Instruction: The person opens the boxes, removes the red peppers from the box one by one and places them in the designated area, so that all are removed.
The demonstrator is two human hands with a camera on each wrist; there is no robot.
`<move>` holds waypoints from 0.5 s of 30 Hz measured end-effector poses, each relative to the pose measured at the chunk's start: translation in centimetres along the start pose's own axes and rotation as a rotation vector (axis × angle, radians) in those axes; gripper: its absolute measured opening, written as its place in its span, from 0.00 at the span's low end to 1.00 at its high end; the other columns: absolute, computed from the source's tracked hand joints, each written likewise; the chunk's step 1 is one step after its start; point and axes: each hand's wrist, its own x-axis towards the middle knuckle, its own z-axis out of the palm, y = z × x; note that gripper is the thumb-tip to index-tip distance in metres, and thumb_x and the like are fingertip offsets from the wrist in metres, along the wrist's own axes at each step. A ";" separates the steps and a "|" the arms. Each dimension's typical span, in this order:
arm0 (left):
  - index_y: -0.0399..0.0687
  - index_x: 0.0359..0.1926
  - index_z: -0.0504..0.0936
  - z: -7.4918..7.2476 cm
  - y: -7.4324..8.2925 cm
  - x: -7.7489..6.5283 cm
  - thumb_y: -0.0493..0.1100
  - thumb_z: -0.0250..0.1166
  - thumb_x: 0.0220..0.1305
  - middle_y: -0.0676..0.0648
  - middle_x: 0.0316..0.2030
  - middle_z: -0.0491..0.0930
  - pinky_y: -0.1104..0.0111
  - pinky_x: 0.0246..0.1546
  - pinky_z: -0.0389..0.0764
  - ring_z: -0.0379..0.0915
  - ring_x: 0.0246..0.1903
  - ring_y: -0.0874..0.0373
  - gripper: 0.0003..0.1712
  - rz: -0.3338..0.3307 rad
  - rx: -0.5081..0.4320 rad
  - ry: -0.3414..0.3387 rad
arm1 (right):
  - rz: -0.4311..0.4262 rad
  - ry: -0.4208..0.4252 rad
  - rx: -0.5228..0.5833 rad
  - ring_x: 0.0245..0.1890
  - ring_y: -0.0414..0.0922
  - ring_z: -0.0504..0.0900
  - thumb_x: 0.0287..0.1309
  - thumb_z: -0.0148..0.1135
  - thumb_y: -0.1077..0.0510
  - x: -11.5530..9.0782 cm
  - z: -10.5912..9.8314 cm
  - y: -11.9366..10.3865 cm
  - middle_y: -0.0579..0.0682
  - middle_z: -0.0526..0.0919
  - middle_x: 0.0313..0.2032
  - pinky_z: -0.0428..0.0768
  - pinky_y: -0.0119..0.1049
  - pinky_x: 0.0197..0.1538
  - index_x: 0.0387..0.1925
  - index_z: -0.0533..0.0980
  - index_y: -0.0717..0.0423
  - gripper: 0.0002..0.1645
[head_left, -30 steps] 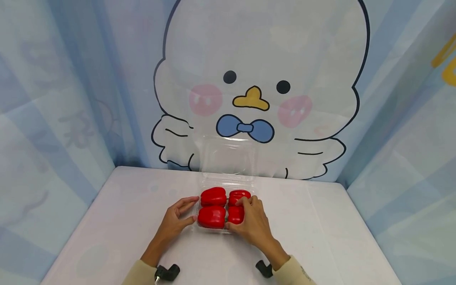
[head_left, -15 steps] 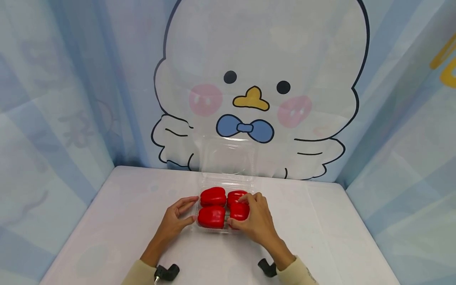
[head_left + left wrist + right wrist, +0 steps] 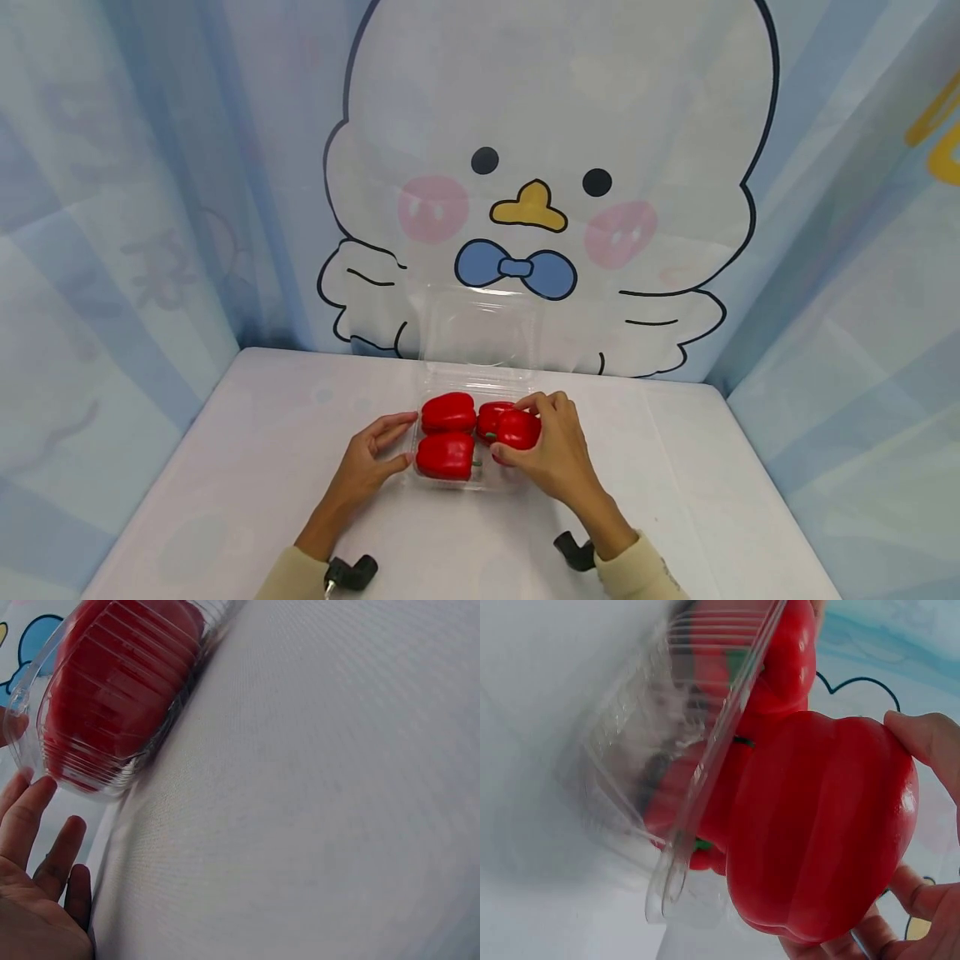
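A clear plastic clamshell box (image 3: 497, 478) sits on the white table, its lid (image 3: 480, 332) standing up at the back. Inside lie a red bell pepper (image 3: 447, 412) at back left, another bell pepper (image 3: 444, 456) at front left, and a third bell pepper (image 3: 489, 415) at back right. My right hand (image 3: 561, 450) grips one more bell pepper (image 3: 821, 825) between thumb and fingers, raised to the box's right rim. It partly covers the back right pepper in the head view. My left hand (image 3: 367, 458) rests its fingertips (image 3: 46, 784) against the box's left side, fingers extended.
The white tabletop (image 3: 675, 500) surrounds the box. Behind it hangs a curtain (image 3: 652, 108) printed with a white cartoon bird, and blue-white curtains enclose both sides. A black wrist-worn piece (image 3: 352, 573) shows at each sleeve.
The right hand has lifted the front right bell pepper out of its spot and moved it right and away from me. The left hand has stayed at the box's left side.
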 end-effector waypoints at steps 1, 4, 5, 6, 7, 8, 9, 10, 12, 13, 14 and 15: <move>0.49 0.73 0.74 0.0 0.0 0.0 0.37 0.75 0.64 0.45 0.73 0.77 0.44 0.77 0.67 0.60 0.81 0.44 0.37 0.002 0.001 0.003 | 0.002 0.004 0.002 0.60 0.51 0.74 0.42 0.87 0.47 0.1 -0.1 0.1 0.52 0.76 0.52 0.91 0.53 0.53 0.57 0.78 0.48 0.40; 0.50 0.73 0.75 0.0 0.1 0.0 0.38 0.75 0.64 0.45 0.73 0.76 0.43 0.76 0.68 0.60 0.81 0.43 0.37 -0.001 0.005 0.009 | 0.011 0.011 0.008 0.61 0.52 0.75 0.44 0.86 0.47 0.4 -0.6 0.4 0.53 0.76 0.53 0.91 0.53 0.54 0.58 0.77 0.49 0.40; 0.50 0.73 0.75 0.0 0.1 -0.1 0.38 0.75 0.64 0.45 0.73 0.76 0.43 0.75 0.69 0.60 0.81 0.43 0.37 -0.001 0.006 0.009 | 0.015 0.013 0.009 0.61 0.53 0.74 0.44 0.86 0.47 0.5 -0.8 0.5 0.53 0.76 0.53 0.91 0.54 0.54 0.59 0.77 0.50 0.40; 0.50 0.72 0.75 0.0 0.1 -0.1 0.38 0.75 0.63 0.46 0.73 0.76 0.43 0.75 0.70 0.60 0.81 0.44 0.37 -0.006 0.003 0.012 | 0.017 0.015 0.011 0.61 0.53 0.74 0.45 0.86 0.47 0.7 -1.0 0.7 0.54 0.75 0.54 0.91 0.54 0.55 0.59 0.77 0.50 0.40; 0.51 0.72 0.76 0.0 0.2 -0.1 0.37 0.75 0.63 0.46 0.73 0.76 0.44 0.75 0.71 0.61 0.81 0.44 0.37 -0.012 -0.002 0.014 | 0.021 0.018 0.010 0.62 0.53 0.74 0.45 0.86 0.47 0.8 -1.2 0.8 0.54 0.75 0.55 0.91 0.54 0.55 0.59 0.77 0.50 0.41; 0.52 0.72 0.76 0.0 0.2 -0.1 0.37 0.75 0.63 0.46 0.73 0.77 0.45 0.74 0.72 0.61 0.81 0.45 0.36 -0.015 -0.002 0.015 | 0.024 0.022 0.008 0.62 0.54 0.74 0.45 0.86 0.47 1.0 -1.4 1.0 0.55 0.75 0.55 0.91 0.54 0.55 0.59 0.76 0.51 0.41; 0.52 0.72 0.76 0.0 0.2 -0.1 0.38 0.75 0.64 0.46 0.73 0.76 0.46 0.74 0.73 0.62 0.80 0.44 0.36 -0.013 0.001 0.012 | 0.028 0.026 0.005 0.62 0.54 0.74 0.45 0.86 0.47 1.1 -1.6 1.2 0.55 0.75 0.56 0.91 0.55 0.55 0.60 0.76 0.51 0.41; 0.52 0.72 0.76 0.0 0.2 -0.1 0.37 0.75 0.63 0.46 0.73 0.76 0.48 0.73 0.74 0.62 0.80 0.44 0.36 -0.012 0.000 0.012 | 0.029 0.033 0.003 0.62 0.54 0.74 0.45 0.86 0.47 1.3 -1.9 1.4 0.56 0.75 0.56 0.91 0.55 0.55 0.60 0.76 0.51 0.42; 0.51 0.72 0.76 0.0 0.1 -0.1 0.37 0.75 0.63 0.45 0.73 0.76 0.51 0.72 0.77 0.63 0.79 0.44 0.36 -0.006 0.000 0.014 | 0.033 0.044 -0.002 0.63 0.56 0.74 0.45 0.86 0.47 1.7 -2.3 1.8 0.57 0.75 0.57 0.91 0.56 0.54 0.61 0.75 0.52 0.43; 0.51 0.72 0.76 0.0 0.1 -0.1 0.37 0.75 0.64 0.45 0.73 0.76 0.52 0.71 0.78 0.64 0.79 0.43 0.36 -0.001 0.002 0.012 | 0.035 0.049 -0.006 0.63 0.56 0.74 0.45 0.86 0.47 1.9 -2.5 2.1 0.57 0.75 0.58 0.91 0.56 0.54 0.61 0.75 0.52 0.43; 0.50 0.72 0.76 0.0 0.1 0.0 0.37 0.75 0.64 0.44 0.73 0.76 0.54 0.70 0.78 0.64 0.79 0.43 0.36 0.002 0.001 0.013 | 0.035 0.054 -0.009 0.64 0.57 0.74 0.45 0.86 0.48 2.0 -2.6 2.3 0.58 0.75 0.58 0.91 0.57 0.54 0.61 0.75 0.53 0.43; 0.50 0.72 0.76 -0.1 0.1 0.0 0.37 0.75 0.64 0.44 0.73 0.76 0.55 0.70 0.79 0.64 0.79 0.43 0.36 0.004 -0.002 0.012 | 0.036 0.059 -0.008 0.64 0.58 0.74 0.45 0.86 0.48 2.2 -2.8 2.6 0.58 0.75 0.58 0.91 0.57 0.54 0.61 0.75 0.53 0.43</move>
